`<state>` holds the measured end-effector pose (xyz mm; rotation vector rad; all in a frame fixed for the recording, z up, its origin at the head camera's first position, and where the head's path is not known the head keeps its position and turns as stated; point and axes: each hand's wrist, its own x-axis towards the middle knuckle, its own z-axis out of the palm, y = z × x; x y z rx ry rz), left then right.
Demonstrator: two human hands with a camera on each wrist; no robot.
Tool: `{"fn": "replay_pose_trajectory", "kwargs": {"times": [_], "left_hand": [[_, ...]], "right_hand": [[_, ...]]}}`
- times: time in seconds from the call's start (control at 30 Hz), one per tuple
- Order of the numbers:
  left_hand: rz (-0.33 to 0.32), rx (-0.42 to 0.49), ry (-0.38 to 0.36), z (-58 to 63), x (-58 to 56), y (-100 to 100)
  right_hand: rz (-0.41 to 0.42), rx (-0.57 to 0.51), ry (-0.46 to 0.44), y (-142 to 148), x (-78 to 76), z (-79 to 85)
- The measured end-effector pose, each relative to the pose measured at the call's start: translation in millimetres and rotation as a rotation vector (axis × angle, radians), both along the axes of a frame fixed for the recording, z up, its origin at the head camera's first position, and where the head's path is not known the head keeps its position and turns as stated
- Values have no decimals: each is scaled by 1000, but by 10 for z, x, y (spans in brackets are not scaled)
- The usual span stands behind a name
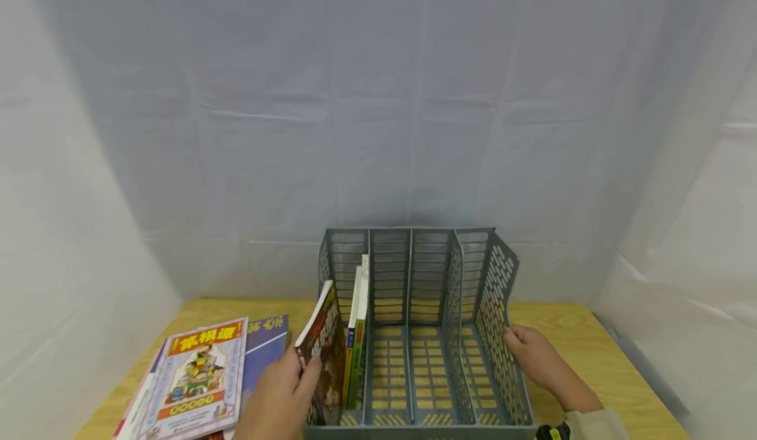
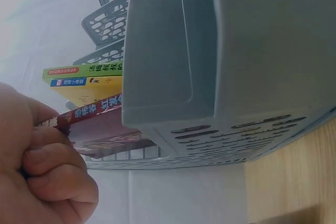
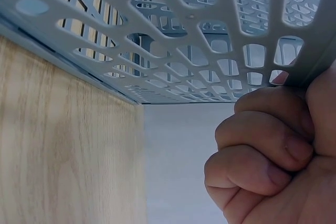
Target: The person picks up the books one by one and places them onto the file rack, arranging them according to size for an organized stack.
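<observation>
Left hand (image 1: 280,394): fingers are pinching the upper spine of the dark red book (image 1: 332,364), which is leaning inside the leftmost compartment of the grey rack (image 1: 414,433). Left of the rack, a book pile (image 1: 198,377) is lying on the worktop (image 1: 568,322). Right hand (image 1: 535,356): curled fingers are gripping the rack's right wall. Inside the rack, a yellow book (image 2: 84,94) and green book (image 1: 359,354) are standing just right of the red one. Beyond the rack, white sheeting (image 1: 378,111) is hanging.

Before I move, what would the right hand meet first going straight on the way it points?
The perforated right wall of the gray rack, which the right hand grips. Beyond that, probably the nearest divider, though depth is unclear.
</observation>
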<state>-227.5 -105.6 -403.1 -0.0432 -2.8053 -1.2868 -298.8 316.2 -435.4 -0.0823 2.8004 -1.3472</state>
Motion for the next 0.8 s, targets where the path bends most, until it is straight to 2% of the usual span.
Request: {"fn": "replay_pose_trajectory", "kwargs": {"times": [0.23, 0.3, 0.37, 0.5, 0.67, 0.8], "left_hand": [[53, -60, 98, -9, -6, -6], [31, -95, 95, -30, -31, -1], [-23, -118, 85, -57, -65, 8], [-104, -104, 74, -100, -127, 20], [-105, -72, 85, -105, -153, 21], [-111, -107, 134, -130, -151, 26]], "right_hand": [[8, -21, -6, -15, -14, 16], [6, -19, -7, -12, -18, 15], [3, -19, -11, -8, -15, 10], [0, -24, -16, -3, -3, -12], [6, -29, -20, 2, -4, -21], [11, -28, -19, 2, -10, -10]]}}
